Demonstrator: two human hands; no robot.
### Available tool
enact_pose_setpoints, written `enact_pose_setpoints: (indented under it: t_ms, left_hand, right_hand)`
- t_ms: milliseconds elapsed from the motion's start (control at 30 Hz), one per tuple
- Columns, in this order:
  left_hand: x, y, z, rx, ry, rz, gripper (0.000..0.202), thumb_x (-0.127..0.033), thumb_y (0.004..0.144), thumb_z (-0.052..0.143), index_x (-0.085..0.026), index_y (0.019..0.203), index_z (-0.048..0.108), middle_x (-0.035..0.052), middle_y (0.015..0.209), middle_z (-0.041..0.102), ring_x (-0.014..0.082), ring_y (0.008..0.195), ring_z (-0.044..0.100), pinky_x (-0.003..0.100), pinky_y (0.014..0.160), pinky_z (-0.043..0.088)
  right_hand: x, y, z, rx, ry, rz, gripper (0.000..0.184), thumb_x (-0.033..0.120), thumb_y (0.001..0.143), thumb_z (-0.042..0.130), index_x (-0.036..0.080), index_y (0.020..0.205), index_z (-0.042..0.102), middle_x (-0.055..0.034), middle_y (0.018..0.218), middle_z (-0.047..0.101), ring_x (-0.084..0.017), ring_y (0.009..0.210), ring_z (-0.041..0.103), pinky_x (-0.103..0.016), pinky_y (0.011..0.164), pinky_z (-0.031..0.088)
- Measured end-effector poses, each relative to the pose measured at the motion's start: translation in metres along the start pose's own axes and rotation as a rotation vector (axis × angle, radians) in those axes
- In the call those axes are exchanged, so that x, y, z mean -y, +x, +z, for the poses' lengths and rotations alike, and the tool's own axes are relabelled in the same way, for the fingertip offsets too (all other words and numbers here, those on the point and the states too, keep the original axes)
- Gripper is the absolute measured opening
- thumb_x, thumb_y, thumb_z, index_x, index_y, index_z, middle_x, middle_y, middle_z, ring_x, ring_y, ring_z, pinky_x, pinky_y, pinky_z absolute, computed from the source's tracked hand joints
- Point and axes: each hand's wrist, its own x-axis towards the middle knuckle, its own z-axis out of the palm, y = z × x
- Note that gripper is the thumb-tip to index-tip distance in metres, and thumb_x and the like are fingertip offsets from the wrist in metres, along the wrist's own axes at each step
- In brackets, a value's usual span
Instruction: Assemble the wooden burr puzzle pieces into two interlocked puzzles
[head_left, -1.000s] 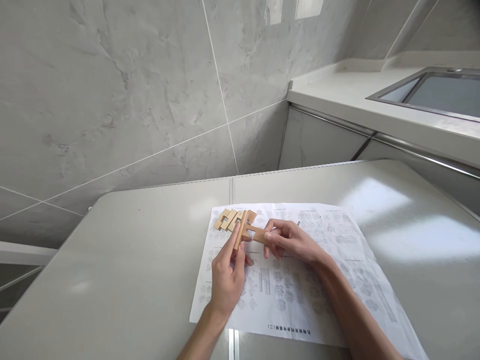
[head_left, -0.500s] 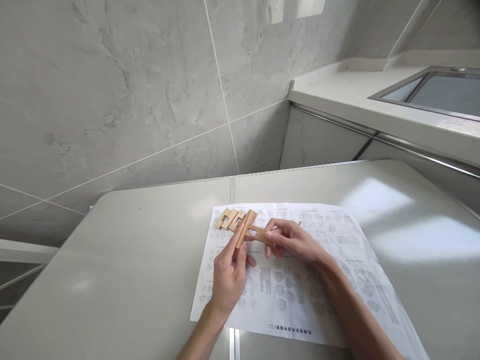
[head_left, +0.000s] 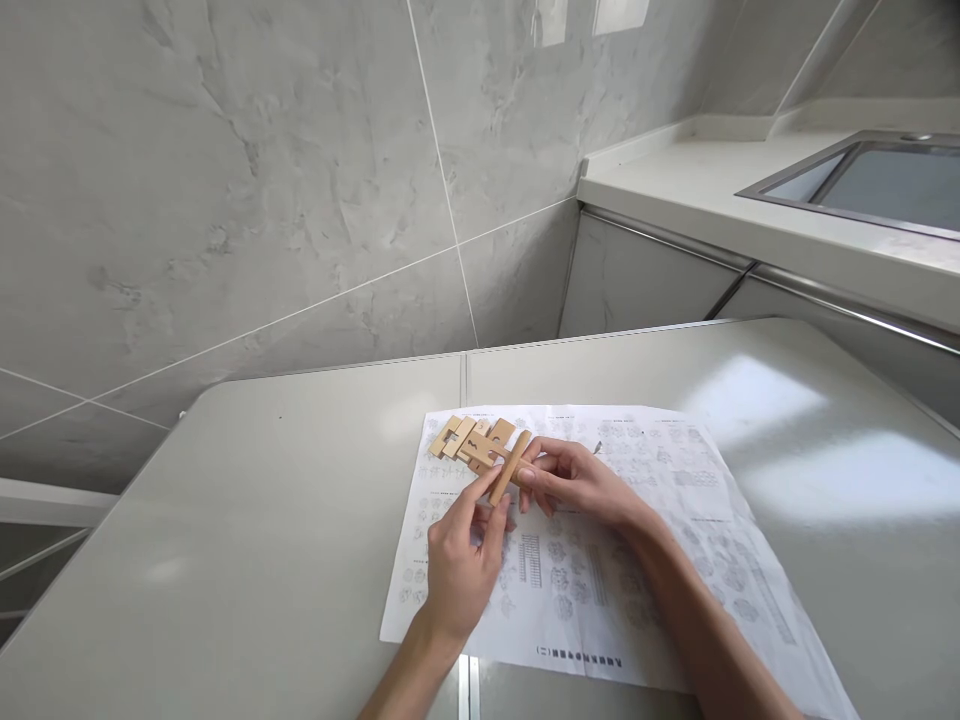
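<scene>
A wooden bar (head_left: 511, 467) is pinched by the left hand (head_left: 463, 560) across a notched wooden piece (head_left: 480, 449), gripped by the right hand (head_left: 574, 482), apparently for steadiness

From where I stand I count one left hand (head_left: 461, 565) and one right hand (head_left: 585, 478), one wooden bar (head_left: 511, 468) crossing one flat wooden piece (head_left: 484, 450), and at least two more wooden blocks (head_left: 446, 440), overlapping too much for an exact tally. There's one printed sheet (head_left: 525, 630), one table (head_left: 262, 520), one counter (head_left: 660, 180) and one sink (head_left: 757, 190).
</scene>
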Motion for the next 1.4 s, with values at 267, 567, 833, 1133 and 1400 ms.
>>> enact_pose_setpoints:
  t_ms: [267, 567, 833, 1133, 1400]
  left_hand:
    - [0.0049, -0.0031, 0.0027, -0.116, 0.154, 0.123, 0.026, -0.028, 0.106, 0.067, -0.022, 0.130, 0.074, -0.0005, 0.083, 0.084, 0.0130, 0.061, 0.077, 0.022, 0.062, 0.066]
    - [0.0061, -0.0030, 0.0029, -0.155, 0.305, 0.219, 0.019, -0.022, 0.104, 0.069, -0.020, 0.121, 0.076, -0.0033, 0.072, 0.080, 0.0116, 0.056, 0.074, 0.020, 0.057, 0.060]
    - [0.0090, -0.0031, 0.0035, -0.179, 0.349, 0.296, 0.018, -0.017, 0.102, 0.070, -0.018, 0.120, 0.073, -0.0047, 0.071, 0.079, 0.0100, 0.054, 0.072, 0.020, 0.057, 0.059]
    - [0.0080, -0.0022, 0.0025, -0.178, 0.329, 0.329, 0.023, -0.015, 0.103, 0.070, -0.020, 0.125, 0.071, -0.0059, 0.071, 0.078, 0.0096, 0.057, 0.073, 0.019, 0.059, 0.061]
    - [0.0083, -0.0021, 0.0033, -0.164, 0.281, 0.319, 0.032, -0.014, 0.102, 0.071, -0.023, 0.133, 0.068, -0.0024, 0.087, 0.083, 0.0127, 0.065, 0.075, 0.025, 0.063, 0.062]
  right_hand:
    - [0.0015, -0.0005, 0.0000, 0.004, -0.026, 0.021, 0.040, 0.060, 0.097, 0.075, 0.021, 0.093, 0.066, -0.0034, 0.080, 0.080, -0.014, 0.057, 0.058, -0.030, 0.055, 0.037]
    - [0.0055, -0.0013, 0.0009, 0.008, -0.037, 0.038, 0.040, 0.059, 0.099, 0.074, 0.019, 0.101, 0.071, -0.0026, 0.075, 0.079, -0.013, 0.054, 0.054, -0.028, 0.055, 0.038]
    - [0.0055, -0.0021, -0.0001, 0.021, -0.030, 0.061, 0.043, 0.060, 0.100, 0.072, 0.018, 0.105, 0.075, -0.0040, 0.079, 0.079, -0.013, 0.057, 0.055, -0.028, 0.057, 0.044]
    - [0.0063, -0.0023, -0.0005, 0.043, -0.048, 0.043, 0.041, 0.057, 0.102, 0.070, 0.016, 0.104, 0.075, -0.0059, 0.080, 0.079, -0.013, 0.059, 0.056, -0.028, 0.058, 0.043]
    - [0.0040, -0.0031, -0.0024, 0.026, -0.008, 0.019, 0.038, 0.056, 0.103, 0.070, 0.019, 0.104, 0.075, -0.0044, 0.078, 0.077, -0.014, 0.059, 0.058, -0.029, 0.056, 0.041]
